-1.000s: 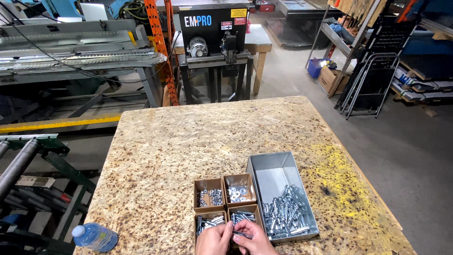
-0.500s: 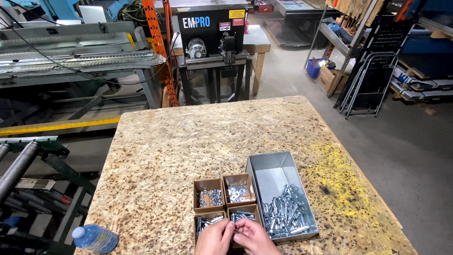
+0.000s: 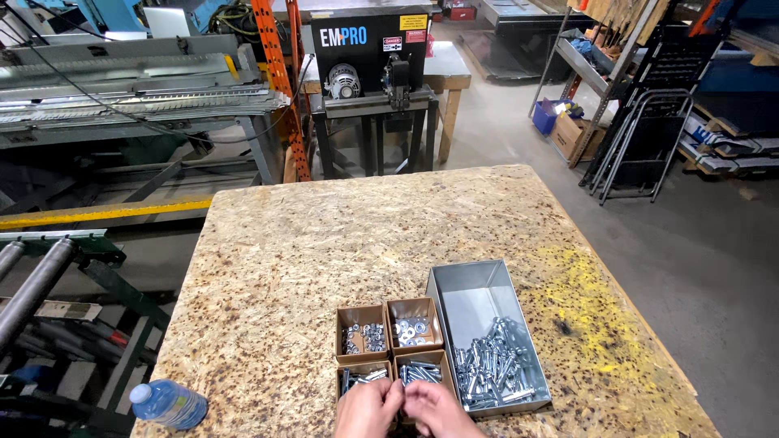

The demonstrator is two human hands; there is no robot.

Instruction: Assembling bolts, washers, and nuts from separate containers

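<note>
Workshop, black machine, steel racks, roller conveyor

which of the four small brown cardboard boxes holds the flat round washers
The far right small brown cardboard box, next to the grey metal tray. Its pieces are flat rings; the two near boxes hold long bolts and the far left one holds chunkier small parts.

Four small boxes sit just left of the metal tray, bottle far left.

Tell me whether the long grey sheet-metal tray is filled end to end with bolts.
No: the bolts pile only at the near end of the grey sheet-metal tray; its far end is bare.
</note>
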